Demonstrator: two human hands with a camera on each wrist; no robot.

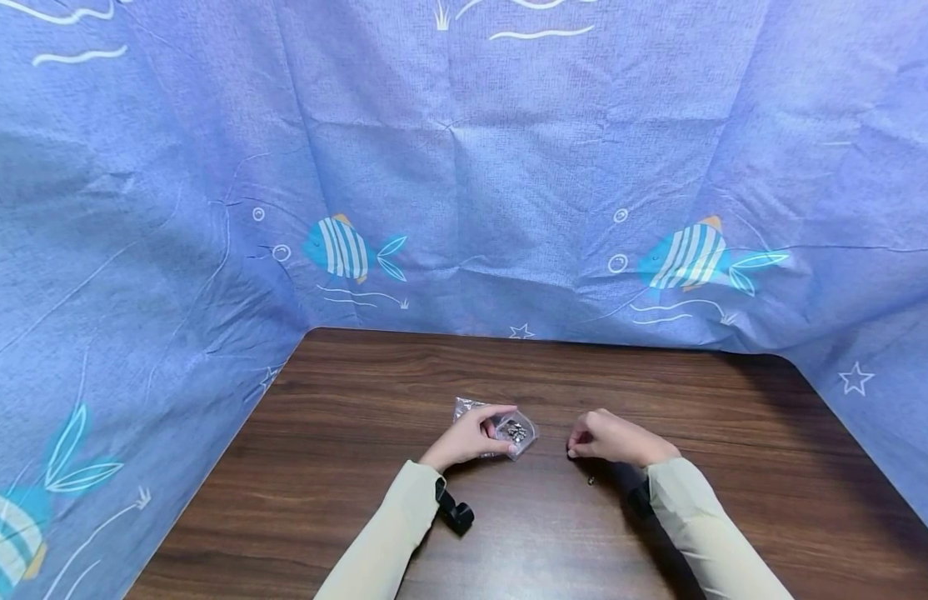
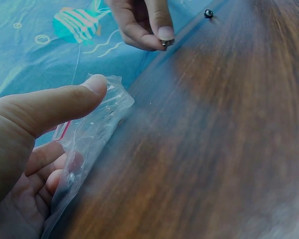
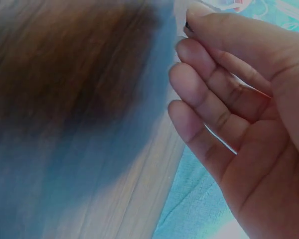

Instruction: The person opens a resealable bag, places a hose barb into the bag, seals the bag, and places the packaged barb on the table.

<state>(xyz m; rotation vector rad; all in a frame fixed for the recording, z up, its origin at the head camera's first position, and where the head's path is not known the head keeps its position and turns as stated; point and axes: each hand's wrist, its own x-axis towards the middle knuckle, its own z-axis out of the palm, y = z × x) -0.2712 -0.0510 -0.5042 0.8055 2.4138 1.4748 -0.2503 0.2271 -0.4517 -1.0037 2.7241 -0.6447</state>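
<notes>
My left hand (image 1: 471, 435) holds a clear plastic zip bag (image 1: 529, 435) near the middle of the table, thumb along one edge and fingers curled at the other. Several small shiny metal pieces (image 1: 516, 432) lie together inside the clear plastic. In the left wrist view a red zip line (image 2: 65, 130) crosses the bag (image 2: 102, 117). To the right of the bag, my right hand (image 1: 610, 437) pinches a tiny metal piece (image 2: 166, 43) between thumb and forefinger. Its other fingers (image 3: 189, 82) are loosely bent. Another small metal piece (image 1: 591, 481) sits on the table just nearer than the right hand.
The dark wood-grain table (image 1: 359, 383) stretches out on all sides of the hands. A blue cloth (image 1: 509, 183) with fish drawings hangs behind it and along the sides. Black straps with a camera (image 1: 455, 510) are on the wrists.
</notes>
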